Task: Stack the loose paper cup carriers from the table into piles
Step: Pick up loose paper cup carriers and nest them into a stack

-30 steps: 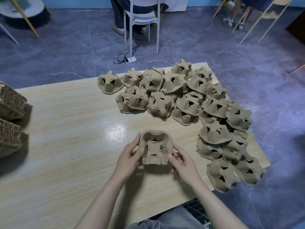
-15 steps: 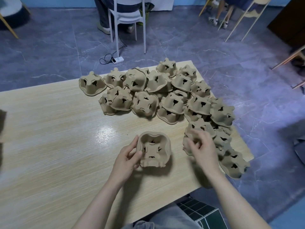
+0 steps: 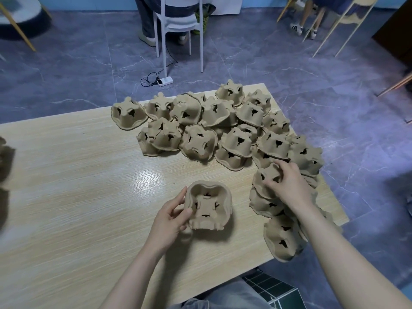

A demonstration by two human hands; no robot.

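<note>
Gripping a loose carrier [image 3: 266, 177] near table edge [image 3: 334, 210], right hand [image 3: 287, 181]

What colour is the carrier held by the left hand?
Plain tan-brown moulded pulp carrier, clearest in the head view.

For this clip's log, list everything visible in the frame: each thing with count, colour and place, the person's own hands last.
Light wooden table: one, pale oak grain, fills the lower left.
Moulded brown paper-pulp cup carriers, loose heap: roughly two dozen, mostly upside down, overlapping along the table's far and right edges.
Carrier standing open side up: one, brown, near table centre.
White plastic chair: one, on the floor beyond the table, someone seated on it.
White power strip with black cable: one, on the grey marbled floor.
Left hand: holds the open-side-up carrier's left rim.
Right hand: grips an upside-down carrier on the right pile.
</note>
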